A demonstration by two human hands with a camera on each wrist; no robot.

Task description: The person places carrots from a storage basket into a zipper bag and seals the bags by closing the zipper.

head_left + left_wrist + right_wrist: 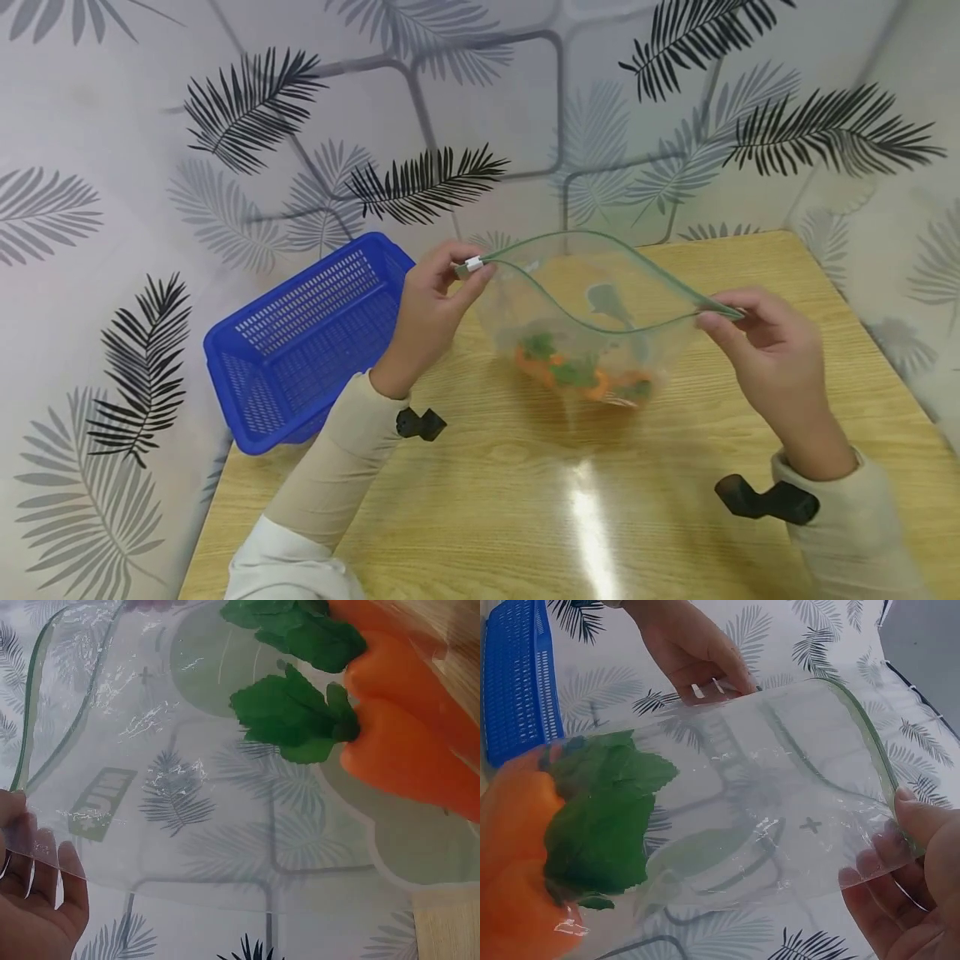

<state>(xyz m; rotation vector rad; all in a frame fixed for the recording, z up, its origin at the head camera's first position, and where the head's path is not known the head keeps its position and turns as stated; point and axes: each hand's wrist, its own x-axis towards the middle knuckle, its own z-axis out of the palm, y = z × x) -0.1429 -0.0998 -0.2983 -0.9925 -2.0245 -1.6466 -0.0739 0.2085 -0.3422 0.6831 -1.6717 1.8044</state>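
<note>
A clear zip bag (495, 321) with a green-edged mouth hangs between my two hands, its top spread apart. My left hand (433, 312) pinches the corner beside the white slider (473, 264). At the opposite corner my right hand (776, 358) pinches the green zip edge between thumb and fingers. Inside, at the bottom, lie several orange carrots (405, 754) with green leafy tops (292, 720). In the right wrist view the carrots (517, 847) show through the plastic, leaves toward the mouth.
A blue plastic basket (315, 408) with slotted walls stands at the left of the wooden table (495, 517). Behind the table's back edge rises a wall covering (487, 108) printed with leaves. Light glares off the table's front part.
</note>
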